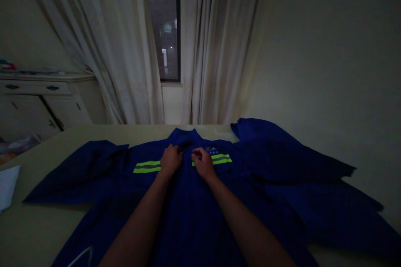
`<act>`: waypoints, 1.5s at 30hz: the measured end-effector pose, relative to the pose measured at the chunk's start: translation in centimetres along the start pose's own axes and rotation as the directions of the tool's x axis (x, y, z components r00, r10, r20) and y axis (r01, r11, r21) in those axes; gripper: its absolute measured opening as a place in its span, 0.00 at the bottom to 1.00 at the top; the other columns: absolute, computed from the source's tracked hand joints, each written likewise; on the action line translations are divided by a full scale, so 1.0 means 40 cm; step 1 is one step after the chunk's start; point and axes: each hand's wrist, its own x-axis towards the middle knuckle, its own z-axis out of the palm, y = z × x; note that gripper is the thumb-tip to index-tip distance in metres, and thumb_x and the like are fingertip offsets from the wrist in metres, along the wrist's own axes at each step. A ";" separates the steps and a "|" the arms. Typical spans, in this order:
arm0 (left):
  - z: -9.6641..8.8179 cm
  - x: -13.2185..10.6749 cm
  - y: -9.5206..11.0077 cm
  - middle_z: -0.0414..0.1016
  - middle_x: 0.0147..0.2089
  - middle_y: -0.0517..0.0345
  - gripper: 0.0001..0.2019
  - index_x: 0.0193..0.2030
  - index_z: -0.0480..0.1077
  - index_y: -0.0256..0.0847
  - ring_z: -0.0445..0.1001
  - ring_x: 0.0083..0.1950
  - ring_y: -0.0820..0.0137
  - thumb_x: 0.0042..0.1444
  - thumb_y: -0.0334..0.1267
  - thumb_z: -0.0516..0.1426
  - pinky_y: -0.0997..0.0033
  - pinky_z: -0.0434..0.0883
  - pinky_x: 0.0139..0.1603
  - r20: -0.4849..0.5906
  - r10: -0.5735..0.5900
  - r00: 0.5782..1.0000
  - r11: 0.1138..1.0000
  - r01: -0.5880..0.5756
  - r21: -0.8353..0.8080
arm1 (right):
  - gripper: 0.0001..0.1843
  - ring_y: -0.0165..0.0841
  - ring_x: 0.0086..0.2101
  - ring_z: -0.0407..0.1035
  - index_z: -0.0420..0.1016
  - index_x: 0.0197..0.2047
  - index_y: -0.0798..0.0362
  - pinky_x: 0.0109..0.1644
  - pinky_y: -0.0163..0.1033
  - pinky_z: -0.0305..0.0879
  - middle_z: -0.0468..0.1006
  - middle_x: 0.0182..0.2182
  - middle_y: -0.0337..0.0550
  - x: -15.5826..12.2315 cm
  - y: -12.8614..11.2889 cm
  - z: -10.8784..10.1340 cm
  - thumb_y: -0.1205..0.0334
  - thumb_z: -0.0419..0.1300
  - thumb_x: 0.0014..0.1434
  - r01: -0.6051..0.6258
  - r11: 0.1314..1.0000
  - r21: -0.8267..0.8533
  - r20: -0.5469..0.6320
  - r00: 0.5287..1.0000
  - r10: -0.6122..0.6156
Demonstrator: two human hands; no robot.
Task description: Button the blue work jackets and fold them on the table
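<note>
A dark blue work jacket (184,212) lies spread with its front up and its collar toward the window. Yellow-green reflective strips with a grey middle cross its chest, and small pale print shows above the right strip. Both my hands rest on the upper front, just below the collar, one on each side of the centre line. My left hand (171,161) has its fingers curled down onto the cloth at the inner end of the left strip. Bent thumb and fingers of my right hand (203,162) pinch at the front edge; the exact grip is hard to see in the dim light.
The jacket lies on a pale table (40,150). More dark blue cloth (316,200) is heaped at the right. A white sheet-like item (8,185) sits at the left edge. Beyond are curtains (125,50), a window (166,25) and a cabinet (84,98).
</note>
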 end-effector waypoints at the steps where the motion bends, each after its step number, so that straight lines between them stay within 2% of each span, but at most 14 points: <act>1: 0.002 -0.001 0.000 0.76 0.54 0.45 0.13 0.52 0.78 0.39 0.76 0.56 0.56 0.67 0.40 0.56 0.62 0.71 0.55 0.003 -0.003 1.000 1.000 0.003 -0.003 | 0.08 0.35 0.36 0.76 0.77 0.41 0.51 0.42 0.40 0.72 0.82 0.39 0.43 0.000 -0.001 -0.001 0.62 0.60 0.59 0.004 1.000 0.001 0.001 1.000 -0.004; 10: -0.013 -0.017 0.016 0.71 0.59 0.43 0.13 0.55 0.70 0.38 0.71 0.61 0.55 0.71 0.40 0.51 0.60 0.72 0.54 0.099 -0.006 0.995 0.996 -0.003 0.090 | 0.07 0.35 0.35 0.76 0.77 0.41 0.51 0.42 0.40 0.71 0.82 0.39 0.43 -0.001 -0.003 -0.002 0.62 0.60 0.59 -0.004 1.000 -0.022 0.008 1.000 0.004; 14: -0.020 -0.032 0.031 0.69 0.60 0.43 0.11 0.56 0.68 0.42 0.70 0.61 0.56 0.71 0.38 0.51 0.62 0.73 0.48 0.039 0.025 0.999 0.995 -0.029 0.093 | 0.08 0.35 0.34 0.75 0.77 0.41 0.51 0.40 0.39 0.71 0.82 0.39 0.42 -0.003 -0.006 -0.001 0.61 0.59 0.59 -0.007 1.000 -0.008 0.010 1.000 0.007; 17: -0.016 -0.039 0.033 0.71 0.58 0.44 0.10 0.55 0.67 0.44 0.70 0.60 0.55 0.71 0.38 0.50 0.62 0.73 0.46 -0.007 0.029 1.000 0.997 -0.029 0.072 | 0.09 0.34 0.32 0.75 0.77 0.42 0.51 0.37 0.39 0.71 0.82 0.38 0.42 -0.004 -0.010 -0.001 0.60 0.59 0.59 -0.022 1.000 0.004 0.018 1.000 0.022; 22: 0.006 -0.023 0.001 0.78 0.51 0.49 0.08 0.53 0.69 0.45 0.75 0.54 0.58 0.71 0.38 0.52 0.62 0.72 0.48 -0.048 0.044 0.998 0.992 -0.049 -0.119 | 0.08 0.34 0.33 0.75 0.77 0.41 0.51 0.39 0.38 0.70 0.82 0.38 0.42 -0.004 -0.011 -0.003 0.61 0.60 0.59 -0.015 1.000 -0.003 0.004 1.000 0.015; 26: 0.025 -0.005 -0.028 0.81 0.48 0.53 0.06 0.49 0.72 0.44 0.79 0.49 0.62 0.68 0.38 0.56 0.65 0.72 0.50 -0.105 0.041 0.994 0.951 -0.071 -0.300 | 0.08 0.34 0.33 0.75 0.77 0.41 0.51 0.41 0.39 0.71 0.83 0.38 0.42 -0.005 -0.009 -0.003 0.61 0.60 0.59 0.001 1.000 -0.013 0.012 1.000 -0.001; 34: 0.026 0.002 -0.040 0.83 0.47 0.55 0.08 0.48 0.73 0.44 0.80 0.48 0.64 0.63 0.39 0.61 0.68 0.73 0.49 -0.111 0.022 0.994 0.899 -0.068 -0.433 | 0.08 0.34 0.33 0.75 0.77 0.42 0.50 0.40 0.39 0.71 0.82 0.37 0.41 -0.006 -0.011 -0.004 0.61 0.60 0.60 -0.013 1.000 -0.025 0.021 1.000 0.013; 38: 0.027 0.003 -0.039 0.83 0.42 0.56 0.08 0.44 0.75 0.42 0.80 0.43 0.64 0.60 0.40 0.64 0.68 0.73 0.46 -0.101 -0.005 0.995 0.931 -0.032 -0.364 | 0.08 0.34 0.33 0.74 0.78 0.42 0.51 0.40 0.39 0.71 0.82 0.37 0.41 -0.006 -0.016 -0.005 0.61 0.60 0.60 -0.015 0.999 -0.031 0.019 1.000 0.016; 45: 0.032 0.003 -0.032 0.83 0.48 0.48 0.10 0.46 0.80 0.39 0.80 0.50 0.60 0.65 0.40 0.60 0.64 0.72 0.55 -0.091 0.065 0.994 0.982 -0.080 -0.169 | 0.08 0.34 0.33 0.74 0.78 0.42 0.52 0.42 0.39 0.71 0.82 0.37 0.41 -0.006 -0.018 -0.002 0.64 0.60 0.60 0.002 0.999 -0.044 0.028 1.000 -0.001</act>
